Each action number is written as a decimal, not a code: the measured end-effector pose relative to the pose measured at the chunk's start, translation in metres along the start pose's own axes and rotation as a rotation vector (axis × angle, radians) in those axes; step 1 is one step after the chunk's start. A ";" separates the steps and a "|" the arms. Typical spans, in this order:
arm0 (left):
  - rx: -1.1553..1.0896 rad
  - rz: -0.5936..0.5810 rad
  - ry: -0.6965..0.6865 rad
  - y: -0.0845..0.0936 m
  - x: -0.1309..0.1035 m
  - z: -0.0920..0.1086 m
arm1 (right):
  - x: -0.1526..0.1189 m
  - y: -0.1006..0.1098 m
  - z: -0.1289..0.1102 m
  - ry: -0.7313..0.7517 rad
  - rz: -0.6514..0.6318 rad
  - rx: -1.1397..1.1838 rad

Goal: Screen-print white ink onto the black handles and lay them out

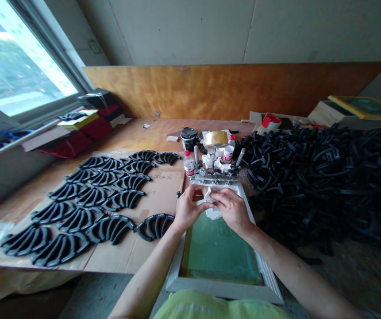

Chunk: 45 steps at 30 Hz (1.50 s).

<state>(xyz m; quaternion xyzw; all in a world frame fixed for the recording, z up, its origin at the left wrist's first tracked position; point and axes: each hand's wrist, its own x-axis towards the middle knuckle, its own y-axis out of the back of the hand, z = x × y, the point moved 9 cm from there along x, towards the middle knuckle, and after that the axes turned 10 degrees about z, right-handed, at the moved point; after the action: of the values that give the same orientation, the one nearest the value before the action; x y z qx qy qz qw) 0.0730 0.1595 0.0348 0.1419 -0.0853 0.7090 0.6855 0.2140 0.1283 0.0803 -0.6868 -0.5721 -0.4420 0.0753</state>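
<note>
Wooden bench (163, 133) beside a window (21, 62), backed by an upright brown board (236, 91). Left hand (190, 208): fingers curled inward, thumb and fingertips pinching a white cloth (210, 195). Right hand (232, 208): fingers bent, pinching the same cloth from the other side. Cloth located between the hands, above the far end of a framed green screen (220, 250). Metal clamp (215, 177) just beyond the hands. Farther out: red-capped bottle (189, 165), black tub (189, 138), tape roll (215, 139). Left side: curved black parts (60, 246) in rows on cardboard (163, 186). Right side: heap of black parts (329, 177).
</note>
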 end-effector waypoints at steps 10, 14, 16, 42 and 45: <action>-0.010 0.038 0.007 0.005 0.000 -0.002 | 0.003 0.012 -0.006 -0.018 0.025 0.057; -0.016 0.072 0.059 0.013 0.004 -0.012 | 0.007 0.027 0.006 -0.192 0.004 0.158; -0.034 0.078 0.067 0.014 0.005 -0.015 | 0.008 0.035 0.021 -0.378 0.050 0.210; -0.042 0.078 0.043 0.013 0.001 -0.005 | 0.009 0.002 0.005 -0.076 -0.129 0.095; -0.061 0.074 0.051 0.009 0.001 -0.001 | 0.008 0.005 0.007 -0.054 -0.050 0.058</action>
<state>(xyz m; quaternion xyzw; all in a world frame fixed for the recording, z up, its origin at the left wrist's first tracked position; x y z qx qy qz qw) 0.0643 0.1601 0.0346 0.0995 -0.0947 0.7343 0.6648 0.2216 0.1368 0.0841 -0.6815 -0.6034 -0.4084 0.0687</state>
